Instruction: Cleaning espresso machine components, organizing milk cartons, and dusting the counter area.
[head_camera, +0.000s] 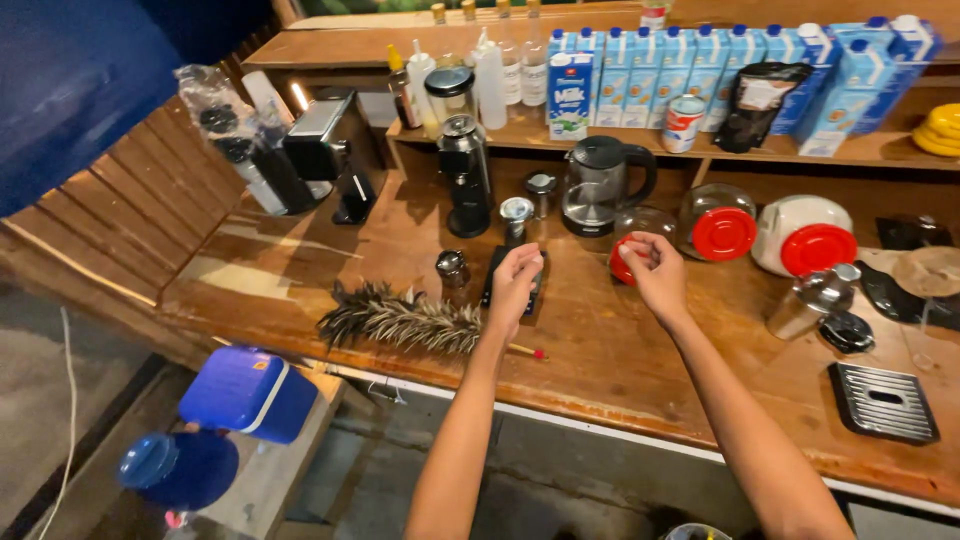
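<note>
My left hand (515, 283) hovers over the wooden counter (600, 340), fingers bunched, just above a flat black rectangular device (490, 285) that it partly hides. I cannot tell whether it pinches anything. My right hand (655, 270) reaches to a glass jar lying on its side, fingers at the jar's red lid (619, 262). A feather duster (400, 320) lies left of my left hand. A small metal cup (452, 268) stands beside it.
A coffee grinder (465, 175), glass kettle (598, 185) and espresso machine (320, 150) stand behind. Two more red-lidded jars (722, 225) lie to the right, with a metal pitcher (810, 300) and drip grate (882, 400). Blue cartons (700, 70) line the shelf. A blue cooler (250, 393) sits below.
</note>
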